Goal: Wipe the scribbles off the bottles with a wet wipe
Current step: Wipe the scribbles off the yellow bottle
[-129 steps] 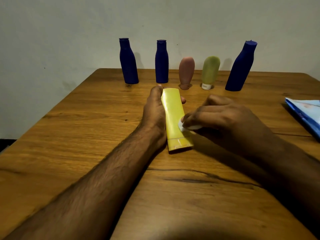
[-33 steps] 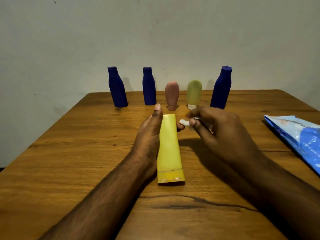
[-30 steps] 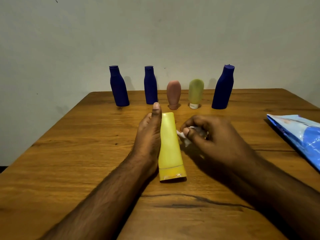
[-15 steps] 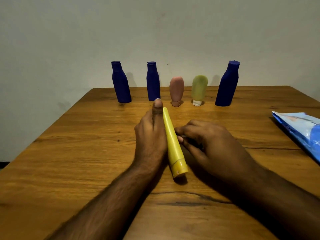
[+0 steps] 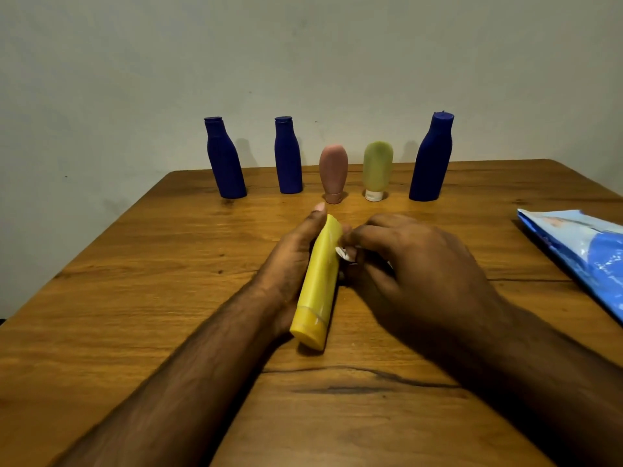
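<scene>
Head view: rolled from flat onto its edge since a second ago, yellow tube [image 5: 318,281], lying mid-desk [image 5: 135,298], cap end nearest. Left hand [image 5: 290,264] wrapped round its left side as the holding grip, thumb along the top. Right hand [image 5: 404,264] pinching a small white wet wipe [image 5: 344,253] against the tube's right face. No scribbles legible here. Judged mid-task: still wiping this tube; five bottles [image 5: 288,156] upright at the back, their state unclear. Blue wipe packet [image 5: 580,251] at right.

Your right hand [image 5: 414,264] hid most of wet wipe [image 5: 344,253]; only white scrap showed. Blue packet [image 5: 580,257] cut off by right edge. Scribbles on yellow tube [image 5: 320,281] undiscernible.
</scene>
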